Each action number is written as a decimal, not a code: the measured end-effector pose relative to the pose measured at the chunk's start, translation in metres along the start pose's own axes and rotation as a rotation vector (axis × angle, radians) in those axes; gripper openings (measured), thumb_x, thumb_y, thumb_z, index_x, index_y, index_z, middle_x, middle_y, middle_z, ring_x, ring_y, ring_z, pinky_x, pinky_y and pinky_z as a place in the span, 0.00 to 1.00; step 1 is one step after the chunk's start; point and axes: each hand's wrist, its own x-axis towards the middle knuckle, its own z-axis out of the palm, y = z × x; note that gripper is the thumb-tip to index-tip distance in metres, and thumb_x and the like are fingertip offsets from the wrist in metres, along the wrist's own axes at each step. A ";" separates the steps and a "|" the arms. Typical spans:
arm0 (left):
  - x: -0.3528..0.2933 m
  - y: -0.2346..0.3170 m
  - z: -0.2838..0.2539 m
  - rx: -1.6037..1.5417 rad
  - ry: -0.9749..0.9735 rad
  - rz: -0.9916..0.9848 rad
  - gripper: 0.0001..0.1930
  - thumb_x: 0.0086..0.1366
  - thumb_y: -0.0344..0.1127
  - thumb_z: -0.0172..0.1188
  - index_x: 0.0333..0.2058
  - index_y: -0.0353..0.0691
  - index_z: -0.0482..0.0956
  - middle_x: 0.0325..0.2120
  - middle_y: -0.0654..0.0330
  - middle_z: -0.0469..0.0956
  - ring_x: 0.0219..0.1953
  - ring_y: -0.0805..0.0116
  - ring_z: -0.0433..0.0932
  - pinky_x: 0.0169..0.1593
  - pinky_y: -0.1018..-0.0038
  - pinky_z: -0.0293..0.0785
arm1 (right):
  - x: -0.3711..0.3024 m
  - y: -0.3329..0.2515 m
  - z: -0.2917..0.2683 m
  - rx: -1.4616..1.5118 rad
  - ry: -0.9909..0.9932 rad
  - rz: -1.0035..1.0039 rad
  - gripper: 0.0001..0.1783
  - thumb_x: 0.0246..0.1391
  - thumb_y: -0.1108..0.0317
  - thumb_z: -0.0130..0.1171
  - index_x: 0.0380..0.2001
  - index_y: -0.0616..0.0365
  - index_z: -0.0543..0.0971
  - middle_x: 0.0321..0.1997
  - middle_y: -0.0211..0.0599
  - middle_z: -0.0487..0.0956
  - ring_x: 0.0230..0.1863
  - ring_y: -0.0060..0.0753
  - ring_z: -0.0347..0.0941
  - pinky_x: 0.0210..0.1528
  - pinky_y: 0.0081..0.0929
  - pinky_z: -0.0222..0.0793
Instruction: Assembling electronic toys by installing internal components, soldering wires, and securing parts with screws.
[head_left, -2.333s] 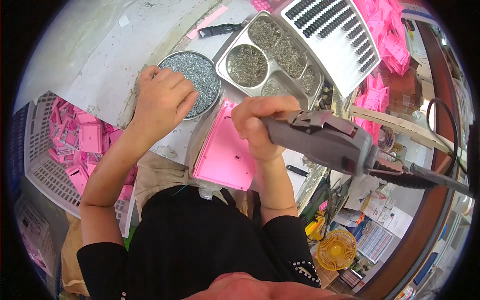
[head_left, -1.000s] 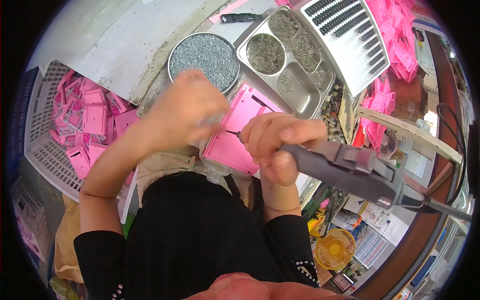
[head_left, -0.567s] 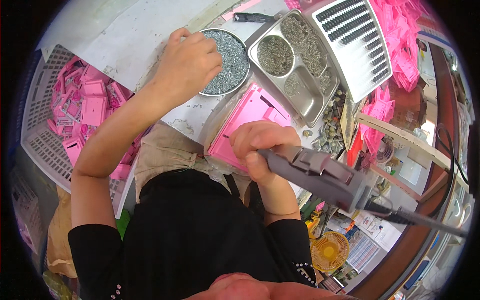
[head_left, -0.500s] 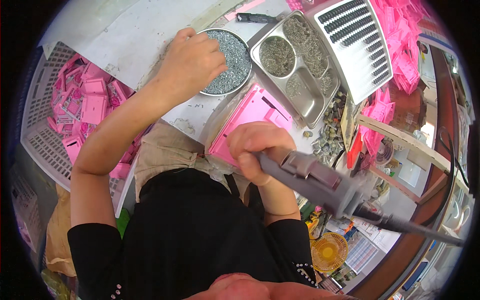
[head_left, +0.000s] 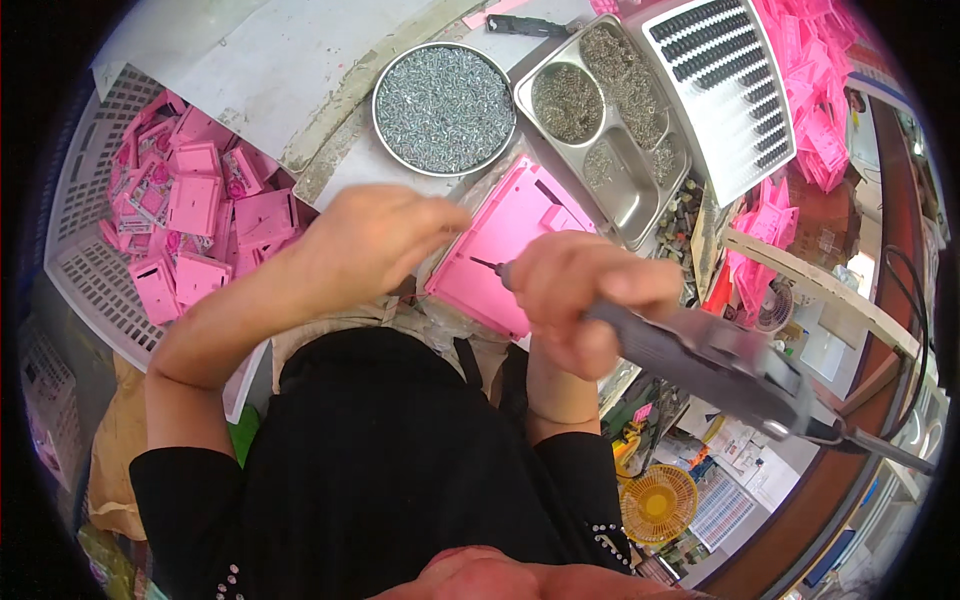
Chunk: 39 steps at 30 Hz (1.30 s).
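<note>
Right hand: the right hand (head_left: pixel 590 295), closed round a dark grey powered screwdriver (head_left: pixel 705 355), right of centre; cable end runs to the frame's right edge.
Left hand: the left hand (head_left: pixel 375 245), apart from the right, motion-blurred, by the panel's left edge; cannot tell whether its fingers pinch anything.
Panel: flat pink plastic panel (head_left: pixel 505 225), centre, lower right side hidden by the right hand; bit contact unclear.
Dish: round metal dish (head_left: pixel 437 173), upper centre, small silvery pieces inside.
Basket: white perforated plastic basket (head_left: pixel 95 262), left, partly covered by the left forearm.
</note>
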 end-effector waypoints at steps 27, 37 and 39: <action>-0.026 0.034 0.001 -0.016 0.031 -0.092 0.13 0.56 0.38 0.73 0.35 0.41 0.79 0.29 0.58 0.80 0.30 0.57 0.81 0.35 0.62 0.77 | -0.002 -0.004 0.011 0.126 -0.094 0.027 0.19 0.59 0.67 0.68 0.49 0.55 0.72 0.22 0.32 0.74 0.23 0.31 0.70 0.30 0.33 0.71; -0.075 0.026 0.042 -0.001 0.074 -0.155 0.07 0.59 0.31 0.67 0.33 0.39 0.78 0.34 0.57 0.77 0.39 0.52 0.78 0.45 0.59 0.74 | -0.012 0.025 -0.025 -0.956 -0.362 0.080 0.22 0.47 0.67 0.72 0.47 0.56 0.81 0.44 0.38 0.81 0.45 0.40 0.76 0.50 0.37 0.73; -0.079 0.024 0.049 -0.052 0.080 -0.199 0.07 0.59 0.31 0.66 0.33 0.38 0.77 0.34 0.56 0.76 0.39 0.52 0.77 0.44 0.60 0.74 | -0.015 0.027 -0.033 -1.106 -0.582 -0.007 0.20 0.42 0.68 0.73 0.42 0.55 0.82 0.44 0.36 0.81 0.48 0.43 0.75 0.54 0.42 0.71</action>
